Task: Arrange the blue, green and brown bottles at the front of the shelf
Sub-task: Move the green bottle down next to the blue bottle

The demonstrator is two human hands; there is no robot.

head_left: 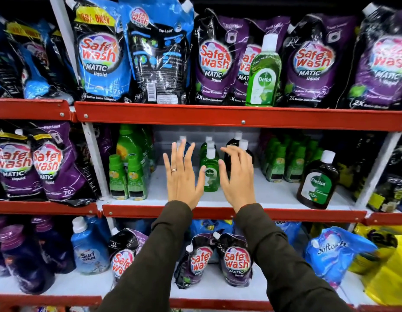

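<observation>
Landmark: I take the green Dettol bottle standing on the white middle shelf as my reference; it is upright, white-capped, set back from the red front lip.
Left hand: I see it raised just left of that bottle, back of the hand toward me, fingers straight, pointing up and spread wide, holding nothing; the thumb tip is at the bottle's left shoulder, and I cannot tell whether it touches. A ring sits on one finger.
Right hand: just right of the bottle, palm facing away, fingers splayed and curled slightly forward at the tips, empty.
Arms: both dark olive sleeves rise from the bottom edge and cross the red lip below the bottle.
Green row: more green bottles line up directly behind the landmark.
Blue bottles: behind and left of the landmark, mostly hidden by my left fingers.
Brown bottles: behind and right of the landmark, partly behind my right hand.
Brown Dettol bottle: well to the right of the landmark, alone near the shelf's front edge, tilted in this wide view.
Upper shelf: another green Dettol bottle stands above and right of the landmark, among Safewash pouches.
</observation>
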